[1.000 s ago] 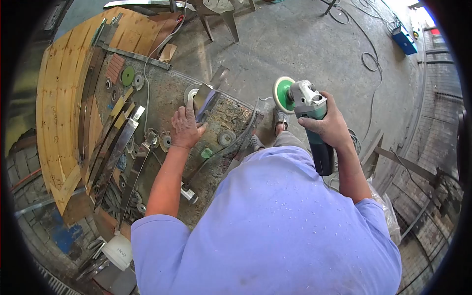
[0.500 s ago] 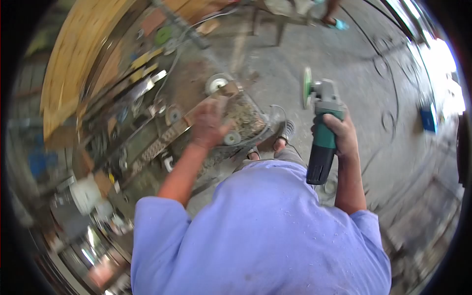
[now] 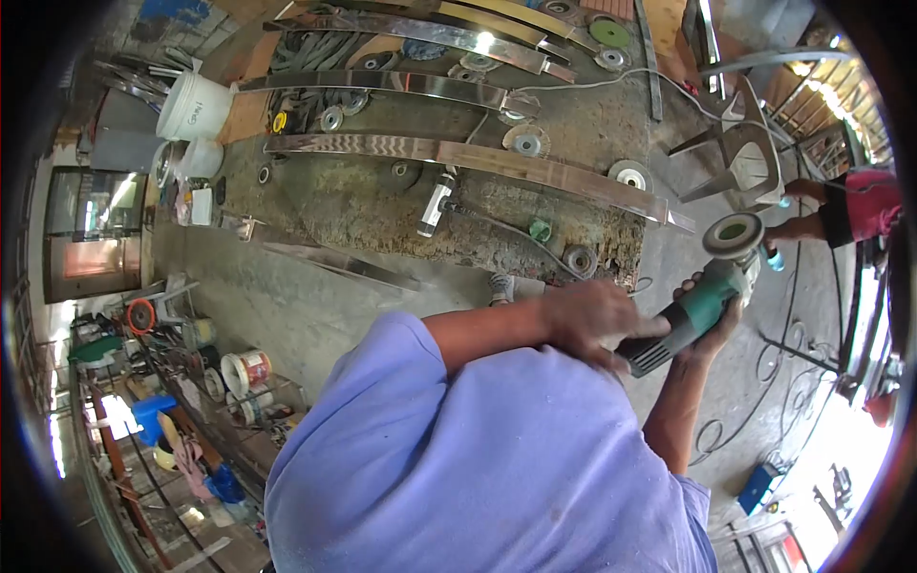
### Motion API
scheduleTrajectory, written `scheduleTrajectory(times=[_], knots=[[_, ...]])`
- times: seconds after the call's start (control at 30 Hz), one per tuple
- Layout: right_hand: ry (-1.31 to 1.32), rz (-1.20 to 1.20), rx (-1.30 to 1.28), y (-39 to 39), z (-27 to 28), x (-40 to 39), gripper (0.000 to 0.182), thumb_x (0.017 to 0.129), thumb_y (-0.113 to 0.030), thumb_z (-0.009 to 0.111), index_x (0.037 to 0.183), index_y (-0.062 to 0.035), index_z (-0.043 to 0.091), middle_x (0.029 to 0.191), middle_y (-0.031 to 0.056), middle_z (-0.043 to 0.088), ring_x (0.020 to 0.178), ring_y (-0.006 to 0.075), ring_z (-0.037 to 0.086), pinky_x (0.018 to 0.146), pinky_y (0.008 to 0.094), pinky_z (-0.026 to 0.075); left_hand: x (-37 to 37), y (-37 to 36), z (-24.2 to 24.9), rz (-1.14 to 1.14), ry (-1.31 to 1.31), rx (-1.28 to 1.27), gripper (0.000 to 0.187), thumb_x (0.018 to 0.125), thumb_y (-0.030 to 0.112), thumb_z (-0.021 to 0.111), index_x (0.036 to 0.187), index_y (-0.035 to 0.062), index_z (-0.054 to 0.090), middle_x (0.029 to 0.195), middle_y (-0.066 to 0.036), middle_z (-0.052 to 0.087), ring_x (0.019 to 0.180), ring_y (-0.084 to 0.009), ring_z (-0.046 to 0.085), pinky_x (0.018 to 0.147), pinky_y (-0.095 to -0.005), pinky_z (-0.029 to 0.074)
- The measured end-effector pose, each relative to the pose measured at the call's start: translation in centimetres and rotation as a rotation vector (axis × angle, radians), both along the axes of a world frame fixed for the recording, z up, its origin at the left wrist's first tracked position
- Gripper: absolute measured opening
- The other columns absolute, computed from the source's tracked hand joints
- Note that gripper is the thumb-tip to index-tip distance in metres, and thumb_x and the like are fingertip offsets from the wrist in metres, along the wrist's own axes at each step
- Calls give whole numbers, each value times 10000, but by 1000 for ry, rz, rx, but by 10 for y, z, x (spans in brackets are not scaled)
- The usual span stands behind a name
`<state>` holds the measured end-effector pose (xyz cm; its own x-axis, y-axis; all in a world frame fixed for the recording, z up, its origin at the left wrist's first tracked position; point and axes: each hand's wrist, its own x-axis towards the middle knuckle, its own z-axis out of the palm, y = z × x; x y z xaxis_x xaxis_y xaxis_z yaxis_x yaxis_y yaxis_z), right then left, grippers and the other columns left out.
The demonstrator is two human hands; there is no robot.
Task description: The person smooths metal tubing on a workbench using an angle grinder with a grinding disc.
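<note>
A green angle grinder (image 3: 702, 301) with a round flap disc (image 3: 733, 234) is held in front of my chest, disc end pointing up and right. My right hand (image 3: 718, 323) grips its body from below. My left hand (image 3: 594, 320) reaches across and closes on the grinder's rear handle end. Just beyond the hands lies a long polished metal strip (image 3: 458, 155) on the workbench (image 3: 363, 196), untouched.
The bench carries more metal strips, several grinding discs and a small tool (image 3: 435, 205) with a cable. White buckets (image 3: 194, 105) stand at its far left end. A plastic chair (image 3: 740, 158) and another person (image 3: 850, 210) are at the right. Cables lie on the floor.
My left hand left the metal piece on the bench and came to the grinder's rear end. My head turned, so the bench now lies across the top of the view.
</note>
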<state>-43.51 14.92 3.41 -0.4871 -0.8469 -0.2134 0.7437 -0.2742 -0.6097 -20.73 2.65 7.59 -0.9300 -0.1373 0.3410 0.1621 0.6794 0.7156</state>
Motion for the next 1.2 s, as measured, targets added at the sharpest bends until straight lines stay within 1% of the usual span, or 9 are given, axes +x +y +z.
scheduleTrajectory(times=[0.1, 0.13, 0.17, 0.23, 0.4, 0.83, 0.93, 1.1, 1.2], knots=[[23, 18, 1, -4, 3, 36, 721, 935, -568, 617, 1403, -35, 487, 1138, 185, 641, 967, 307, 669, 851, 453, 565, 74, -50, -25, 385, -138, -202, 529, 837, 433, 746, 1214, 64, 696, 924, -129, 673, 919, -318, 651, 844, -459, 508], [-9, 15, 12, -4, 3, 44, 730, 931, -573, 621, 1398, -28, 487, 1134, 182, 641, 964, 306, 670, 854, 451, 566, 106, -82, -45, 280, -485, -462, 417, 822, 346, 723, 1120, 54, 725, 991, -145, 688, 949, -330, 649, 848, -459, 508], [-15, 19, 15, -6, 7, 50, 737, 927, -576, 626, 1396, -24, 487, 1135, 182, 640, 966, 306, 670, 856, 453, 567, 139, -104, -73, 253, -379, -710, 340, 811, 291, 695, 1024, 28, 724, 1010, -141, 682, 962, -328, 642, 864, -449, 502], [27, 18, -13, -14, 18, 65, 753, 921, -584, 634, 1393, -18, 485, 1141, 187, 638, 969, 308, 670, 860, 456, 571, 181, -134, -98, 477, -257, -698, 216, 809, 246, 612, 920, 70, 670, 903, -90, 618, 955, -283, 596, 884, -418, 462], [181, 48, -91, -15, 39, 92, 795, 906, -595, 649, 1406, -5, 469, 1163, 201, 629, 1001, 317, 675, 863, 456, 575, 225, -175, -125, 260, -480, -919, 113, 897, 202, 596, 943, 100, 618, 896, -65, 607, 961, -249, 583, 897, -401, 437], [270, -188, 64, 35, 49, 133, 728, 867, -497, 709, 1347, 18, 522, 1126, 193, 664, 963, 304, 713, 848, 437, 599, 189, -167, -144, 306, -524, -757, 334, 971, 452, 593, 915, 123, 600, 975, -57, 649, 890, -278, 607, 819, -484, 419], [243, -247, 23, 44, 53, 131, 681, 862, -451, 733, 1320, 16, 543, 1097, 195, 673, 936, 301, 716, 819, 427, 604, 176, -153, -118, 451, -154, -943, 392, 937, 498, 628, 963, 106, 619, 1047, -84, 632, 913, -303, 600, 839, -497, 428], [276, -271, 41, 59, 54, 121, 666, 856, -443, 739, 1304, 12, 549, 1084, 187, 673, 920, 291, 713, 798, 419, 604, 100, -120, -108, 367, -400, -538, 443, 906, 477, 698, 1104, 83, 653, 1212, -169, 605, 1100, -408, 636, 853, -540, 528], [335, -253, 83, 62, 52, 115, 683, 844, -450, 753, 1301, 16, 551, 1083, 184, 673, 916, 286, 712, 803, 419, 602, 40, -100, -84, 569, -858, -270, 456, 892, 445, 730, 1141, 70, 652, 1146, -180, 632, 1151, -422, 628, 910, -524, 534]])
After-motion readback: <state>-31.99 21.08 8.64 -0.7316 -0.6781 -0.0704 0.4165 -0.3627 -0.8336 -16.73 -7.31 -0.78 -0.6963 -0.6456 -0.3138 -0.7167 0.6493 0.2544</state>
